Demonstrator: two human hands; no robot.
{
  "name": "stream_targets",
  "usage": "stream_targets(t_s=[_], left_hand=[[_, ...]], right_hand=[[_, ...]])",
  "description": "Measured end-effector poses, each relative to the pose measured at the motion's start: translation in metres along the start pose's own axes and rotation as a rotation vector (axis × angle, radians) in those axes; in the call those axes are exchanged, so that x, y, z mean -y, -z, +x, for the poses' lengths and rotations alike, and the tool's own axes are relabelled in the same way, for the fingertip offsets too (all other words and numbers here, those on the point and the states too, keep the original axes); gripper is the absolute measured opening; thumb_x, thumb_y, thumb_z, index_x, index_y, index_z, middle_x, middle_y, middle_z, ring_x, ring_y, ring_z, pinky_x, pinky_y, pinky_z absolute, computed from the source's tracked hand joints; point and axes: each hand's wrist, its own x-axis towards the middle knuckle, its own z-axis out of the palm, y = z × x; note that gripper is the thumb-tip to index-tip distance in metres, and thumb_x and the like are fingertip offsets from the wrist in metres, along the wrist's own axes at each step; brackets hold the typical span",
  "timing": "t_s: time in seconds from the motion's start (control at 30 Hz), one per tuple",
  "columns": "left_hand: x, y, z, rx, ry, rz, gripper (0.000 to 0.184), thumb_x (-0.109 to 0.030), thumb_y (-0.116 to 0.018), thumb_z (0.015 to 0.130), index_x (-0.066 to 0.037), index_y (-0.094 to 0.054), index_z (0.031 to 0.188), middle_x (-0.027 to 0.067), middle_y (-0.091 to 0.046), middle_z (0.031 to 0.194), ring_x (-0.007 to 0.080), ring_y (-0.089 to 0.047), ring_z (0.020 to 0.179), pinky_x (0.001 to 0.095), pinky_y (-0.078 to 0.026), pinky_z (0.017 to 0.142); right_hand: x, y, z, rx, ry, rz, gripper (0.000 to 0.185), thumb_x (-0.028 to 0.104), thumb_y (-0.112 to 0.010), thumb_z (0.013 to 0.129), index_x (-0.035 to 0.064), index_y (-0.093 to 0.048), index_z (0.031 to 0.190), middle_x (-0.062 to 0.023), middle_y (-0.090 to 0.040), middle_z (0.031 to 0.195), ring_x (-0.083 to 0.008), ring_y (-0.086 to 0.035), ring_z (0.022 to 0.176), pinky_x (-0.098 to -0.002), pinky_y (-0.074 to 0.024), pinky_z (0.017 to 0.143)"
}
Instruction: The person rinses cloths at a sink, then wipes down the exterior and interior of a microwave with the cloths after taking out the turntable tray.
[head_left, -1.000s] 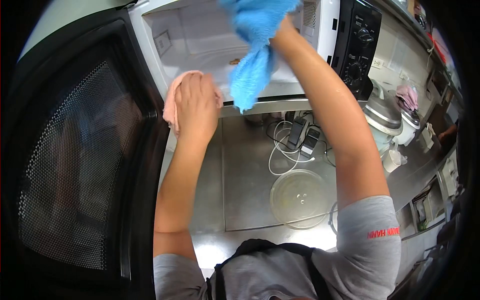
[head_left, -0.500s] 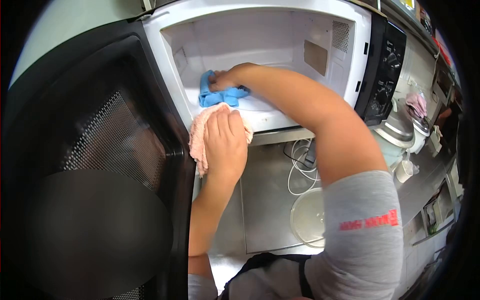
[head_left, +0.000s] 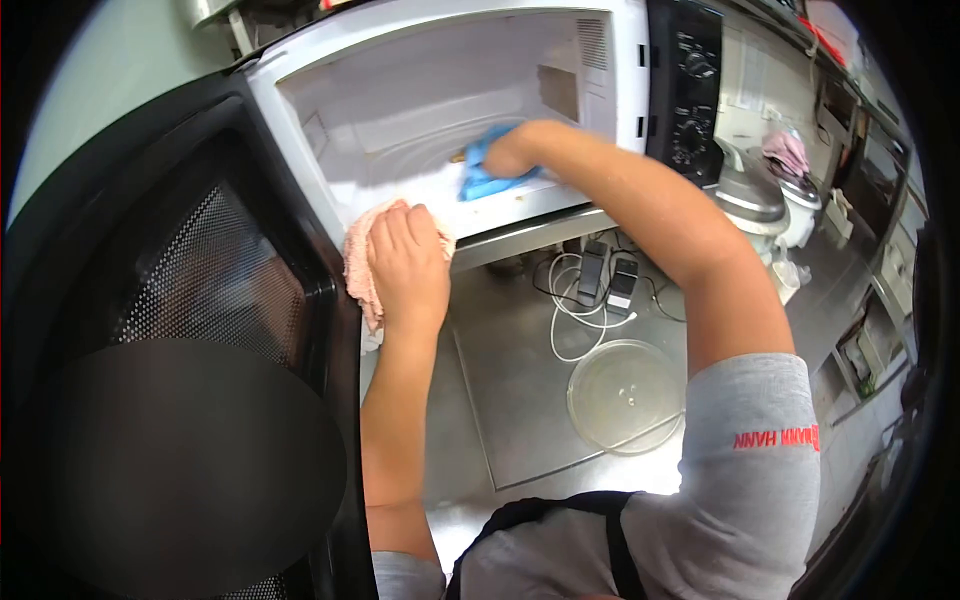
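Note:
Inside the white microwave oven [head_left: 440,27], my right hand [head_left: 512,152] presses a crumpled blue cloth [head_left: 480,185] against the cavity floor, its fingers closed on it and partly blurred. A small brownish spot shows beside the cloth. At the lower left front edge of the oven, my left hand [head_left: 412,265] holds a pink towel [head_left: 358,255], fingers bent over it; its thumb is hidden. The black oven door [head_left: 200,140] hangs wide open to the left of my left arm.
A round glass turntable [head_left: 625,395] lies on the steel surface below, near a white cable [head_left: 560,335] and two dark box-shaped devices [head_left: 607,277]. At right are the black control panel [head_left: 690,95] and a lidded pot [head_left: 748,195].
My right hand has moved the blue cloth to the right across the oven floor. My left hand stays on the pink towel at the front edge. The camera view has shifted.

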Motion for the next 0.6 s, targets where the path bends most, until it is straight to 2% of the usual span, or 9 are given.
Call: stream_targets(t_s=[0.03, 0.07, 0.13, 0.2, 0.3, 0.37, 0.43, 0.53, 0.6], left_hand=[[0.001, 0.0, 0.0, -0.008, -0.007, 0.003, 0.019, -0.001, -0.054, 0.064, -0.001, -0.045, 0.082, 0.0154, -0.049, 0.084, 0.0301, -0.048, 0.082, 0.0386, -0.039, 0.074], [-0.001, 0.0, 0.0, -0.02, -0.007, 0.005, 0.021, -0.002, -0.055, 0.063, -0.001, -0.045, 0.082, 0.0154, -0.049, 0.084, 0.0302, -0.047, 0.081, 0.0389, -0.039, 0.074], [-0.006, 0.006, 0.0, 0.045, 0.063, -0.018, 0.037, -0.007, -0.066, 0.055, -0.001, -0.044, 0.084, 0.0149, -0.048, 0.083, 0.0311, -0.046, 0.082, 0.0401, -0.038, 0.074], [-0.006, 0.006, -0.001, 0.097, 0.123, 0.0, 0.045, -0.01, -0.069, 0.051, -0.001, -0.043, 0.086, 0.0146, -0.048, 0.083, 0.0317, -0.046, 0.083, 0.0406, -0.037, 0.074], [-0.009, 0.008, 0.003, 0.033, 0.094, -0.051, 0.042, -0.005, -0.066, 0.053, -0.001, -0.043, 0.087, 0.0142, -0.047, 0.084, 0.0321, -0.046, 0.084, 0.0401, -0.037, 0.075], [-0.005, 0.003, 0.0, 0.014, 0.077, -0.069, 0.037, 0.0, -0.061, 0.056, -0.001, -0.044, 0.088, 0.0145, -0.047, 0.084, 0.032, -0.046, 0.083, 0.0397, -0.037, 0.075], [-0.003, 0.005, -0.001, 0.032, 0.065, -0.077, 0.036, 0.001, -0.06, 0.056, -0.001, -0.044, 0.089, 0.0147, -0.048, 0.084, 0.032, -0.046, 0.083, 0.0396, -0.037, 0.075], [-0.002, 0.006, -0.002, 0.049, 0.062, -0.091, 0.037, 0.0, -0.062, 0.056, -0.001, -0.045, 0.089, 0.0146, -0.049, 0.085, 0.0318, -0.046, 0.084, 0.0391, -0.037, 0.076], [0.0, 0.006, -0.002, 0.076, 0.066, -0.104, 0.044, -0.005, -0.069, 0.053, -0.001, -0.046, 0.09, 0.0143, -0.05, 0.087, 0.0321, -0.047, 0.087, 0.0393, -0.037, 0.077]], right_hand=[[0.018, 0.003, -0.014, -0.001, -0.035, 0.078, 0.065, 0.055, -0.03, 0.08, 0.0142, -0.022, 0.131, -0.0123, -0.022, 0.135, -0.0284, -0.022, 0.124, -0.0379, -0.0196, 0.1], [0.059, 0.009, -0.062, -0.115, -0.18, 0.241, 0.064, 0.052, -0.028, 0.081, 0.0138, -0.02, 0.132, -0.0138, -0.021, 0.135, -0.0293, -0.022, 0.123, -0.0377, -0.0195, 0.1], [0.106, 0.021, -0.096, -0.199, -0.125, 0.216, 0.057, 0.045, -0.025, 0.084, 0.0131, -0.021, 0.132, -0.0161, -0.02, 0.135, -0.0298, -0.022, 0.123, -0.0365, -0.0209, 0.1], [0.084, 0.005, -0.044, -0.378, 0.292, 0.46, 0.052, 0.04, -0.022, 0.087, 0.0119, -0.026, 0.13, -0.0161, -0.024, 0.133, -0.0302, -0.026, 0.122, -0.0356, -0.0227, 0.099], [0.073, 0.012, -0.067, -0.262, 0.458, 0.233, 0.051, 0.04, -0.021, 0.087, 0.0101, -0.03, 0.128, -0.0165, -0.031, 0.13, -0.0302, -0.032, 0.118, -0.0354, -0.0248, 0.098], [0.058, -0.001, -0.095, -0.289, 0.322, 0.318, 0.052, 0.041, -0.023, 0.086, 0.0072, -0.037, 0.123, -0.0171, -0.042, 0.121, -0.0301, -0.039, 0.112, -0.0359, -0.0281, 0.095], [0.037, -0.007, -0.112, -0.248, 0.183, 0.212, 0.053, 0.044, -0.024, 0.085, 0.0054, -0.048, 0.113, -0.0177, -0.045, 0.118, -0.0301, -0.039, 0.112, -0.037, -0.0263, 0.095], [0.007, -0.01, -0.097, -0.342, -0.01, 0.146, 0.043, 0.04, -0.034, 0.083, 0.008, -0.057, 0.1, -0.0134, -0.058, 0.094, -0.0277, -0.054, 0.088, -0.0367, -0.0411, 0.077], [-0.014, -0.004, -0.045, -0.095, -0.057, 0.438, 0.03, 0.034, -0.043, 0.078, 0.0122, -0.061, 0.088, -0.008, -0.056, 0.075, -0.0227, -0.052, 0.065, -0.0338, -0.0409, 0.057]])
